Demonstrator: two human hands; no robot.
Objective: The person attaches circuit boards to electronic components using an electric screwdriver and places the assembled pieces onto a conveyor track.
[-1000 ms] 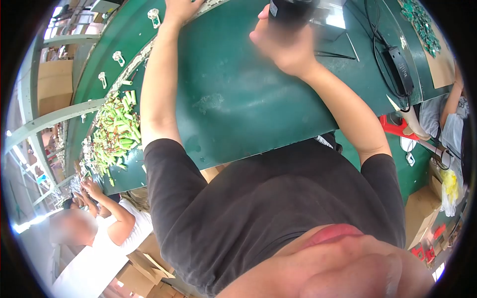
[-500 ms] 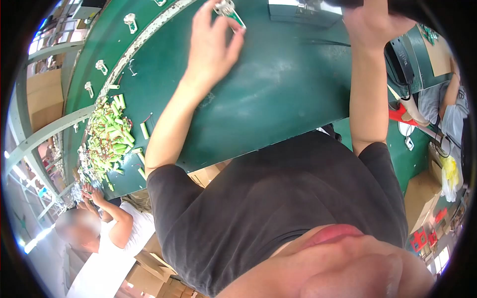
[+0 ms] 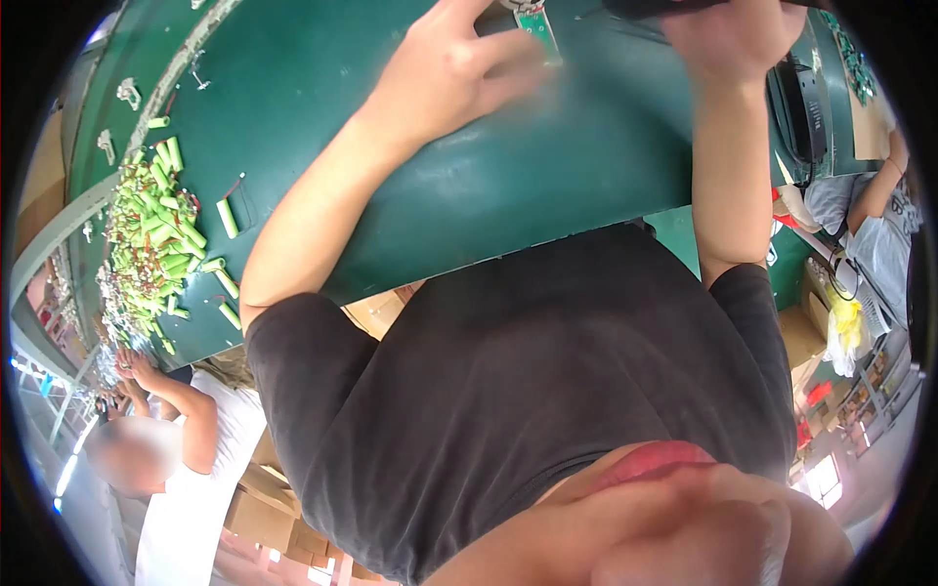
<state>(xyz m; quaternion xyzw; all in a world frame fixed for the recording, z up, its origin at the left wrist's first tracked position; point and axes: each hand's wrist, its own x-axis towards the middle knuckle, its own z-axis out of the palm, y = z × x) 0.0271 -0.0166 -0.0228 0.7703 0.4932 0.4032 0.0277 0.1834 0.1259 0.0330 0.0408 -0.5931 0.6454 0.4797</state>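
Observation:
My left hand (image 3: 445,73) is at the upper middle over the green table (image 3: 430,215). Its outer fingers are smeared by motion beside and partly over a small green circuit board (image 3: 537,31) with a whitish part at its top end. Whether they grip it cannot be made out. At the upper right, my right hand (image 3: 733,39) is closed on a black object (image 3: 650,8), which the frame's top edge cuts off.
Green cylinders with thin wires (image 3: 161,225) lie piled at the left; a few lie apart beside them. A black adapter (image 3: 801,112) sits at the right. Co-workers (image 3: 186,430) are at the lower left and right (image 3: 865,225). Cardboard boxes (image 3: 264,508) stand below.
My left hand has come from the far table edge toward the middle, beside the circuit board. My right hand has moved right with the black object. The view has shifted.

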